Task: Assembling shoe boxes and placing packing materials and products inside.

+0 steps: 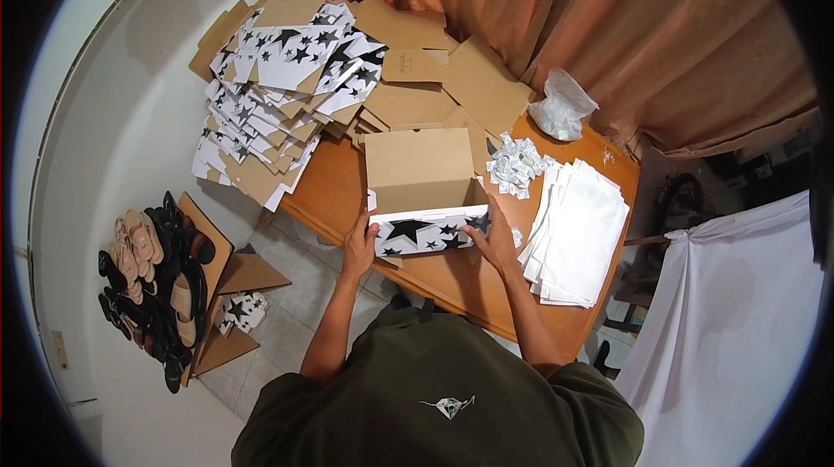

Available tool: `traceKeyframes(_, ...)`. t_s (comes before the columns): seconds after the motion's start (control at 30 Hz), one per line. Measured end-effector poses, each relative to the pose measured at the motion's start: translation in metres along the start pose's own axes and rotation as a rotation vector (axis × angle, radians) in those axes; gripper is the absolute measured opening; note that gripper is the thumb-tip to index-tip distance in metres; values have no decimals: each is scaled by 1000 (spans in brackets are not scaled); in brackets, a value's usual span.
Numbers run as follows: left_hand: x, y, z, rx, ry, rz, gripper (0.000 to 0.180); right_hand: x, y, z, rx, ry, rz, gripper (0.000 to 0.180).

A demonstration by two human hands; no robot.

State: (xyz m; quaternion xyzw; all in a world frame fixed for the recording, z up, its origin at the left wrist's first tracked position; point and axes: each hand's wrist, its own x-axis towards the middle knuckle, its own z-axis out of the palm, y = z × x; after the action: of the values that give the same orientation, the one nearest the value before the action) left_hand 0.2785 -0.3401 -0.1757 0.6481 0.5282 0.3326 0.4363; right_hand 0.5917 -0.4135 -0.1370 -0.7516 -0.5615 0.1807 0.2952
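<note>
A cardboard shoebox [421, 173] with a white outside printed with black stars stands open on the wooden table [452, 280], its brown lid flap raised at the back. My left hand [359, 247] grips the box's near left corner. My right hand [495, 239] holds its near right corner, fingers on the starred front wall. The inside of the box looks empty.
A big heap of flat star-printed box blanks [287, 76] covers the table's far left. A stack of white paper sheets [578, 228] lies to the right, small silver packets [517, 165] and a clear plastic bag [562, 106] beyond. Sandals [152, 284] are piled on the floor at left.
</note>
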Motion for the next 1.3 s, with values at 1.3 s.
traceKeyframes(1.3,42,112,-79,75,-573,64,70,95,28,-83,412,-199,225,40)
